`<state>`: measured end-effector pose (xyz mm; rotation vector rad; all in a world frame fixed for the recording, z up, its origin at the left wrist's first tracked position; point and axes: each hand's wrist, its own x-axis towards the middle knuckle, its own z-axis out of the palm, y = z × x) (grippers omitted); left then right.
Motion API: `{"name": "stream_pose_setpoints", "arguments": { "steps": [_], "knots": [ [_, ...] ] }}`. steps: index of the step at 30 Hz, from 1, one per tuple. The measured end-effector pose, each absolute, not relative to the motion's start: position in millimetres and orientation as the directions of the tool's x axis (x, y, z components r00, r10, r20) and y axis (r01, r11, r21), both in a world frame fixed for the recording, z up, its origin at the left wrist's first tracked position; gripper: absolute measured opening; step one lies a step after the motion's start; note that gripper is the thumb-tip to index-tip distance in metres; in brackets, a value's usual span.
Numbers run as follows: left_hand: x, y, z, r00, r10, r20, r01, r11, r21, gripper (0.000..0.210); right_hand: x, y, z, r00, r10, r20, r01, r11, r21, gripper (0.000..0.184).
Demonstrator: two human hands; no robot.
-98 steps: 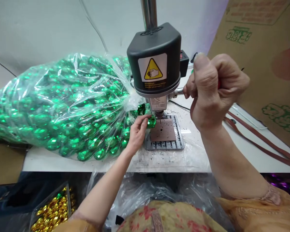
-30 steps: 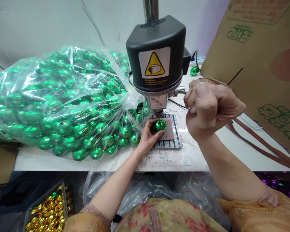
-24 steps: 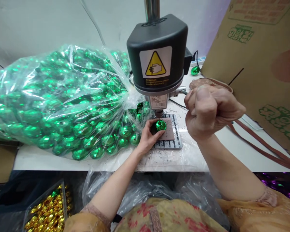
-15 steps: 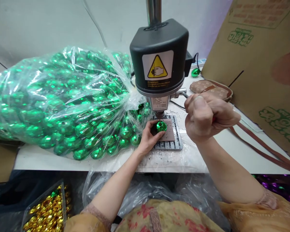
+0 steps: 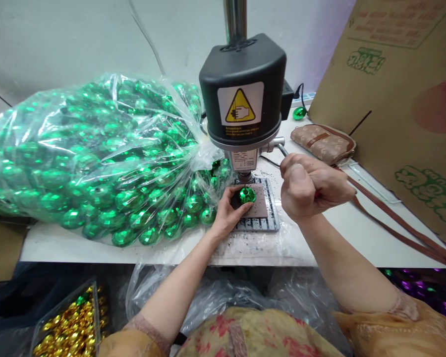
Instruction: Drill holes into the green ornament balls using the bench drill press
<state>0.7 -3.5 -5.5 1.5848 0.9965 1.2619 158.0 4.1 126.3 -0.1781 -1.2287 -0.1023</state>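
Between the thumb and fingers of my left hand (image 5: 229,214) is a shiny green faceted ball (image 5: 247,195), held on a brown board (image 5: 260,206). The board lies on the slotted metal base (image 5: 274,218) of a drill press (image 5: 241,94), directly below its chuck (image 5: 244,176). My right hand (image 5: 308,188) is closed round the press's feed lever (image 5: 282,148), whose far end is hidden in the fist. Dark chips are scattered about the base.
A big clear bag (image 5: 96,163) of green faceted balls fills the table's left side. Behind the press lies another green ball (image 5: 299,113). To the right are a strapped pouch (image 5: 321,141) and a cardboard box (image 5: 405,109). Below left stands a bin (image 5: 95,317) of gold balls.
My right hand and the lever have shifted slightly down and to the left. My left hand keeps the ball in the same place on the board.
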Motion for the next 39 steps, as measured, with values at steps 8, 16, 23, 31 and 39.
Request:
{"name": "stream_pose_setpoints", "arguments": {
  "steps": [8,16,23,31,39],
  "knots": [
    [2.6,-4.4,-1.1,0.132,0.944,0.303,0.163,-0.322,0.932,0.052,150.0,3.5,155.9,0.481,0.169,0.86,0.18,0.941,-0.286,0.052],
    [-16.5,-72.0,21.7,0.303,0.738,0.603,0.411,-0.672,0.616,0.038,156.0,8.0,188.8,0.452,0.402,0.796,0.145,0.847,-0.511,0.049],
    [-66.3,-164.3,-30.1,0.903,0.279,0.326,0.307,-0.951,-0.036,0.032,154.4,9.7,185.3,0.486,0.358,0.797,0.168,0.857,-0.488,0.05],
    [-63.0,-94.5,8.8,0.614,0.42,0.668,0.425,-0.889,0.168,0.037,153.9,8.2,185.5,0.5,0.362,0.786,0.139,0.863,-0.486,0.048],
    [-43.6,98.6,53.1,0.332,0.925,0.182,0.875,-0.374,0.307,0.029,153.1,6.6,184.8,0.495,0.333,0.803,0.095,0.897,-0.431,0.046]
  ]
}}
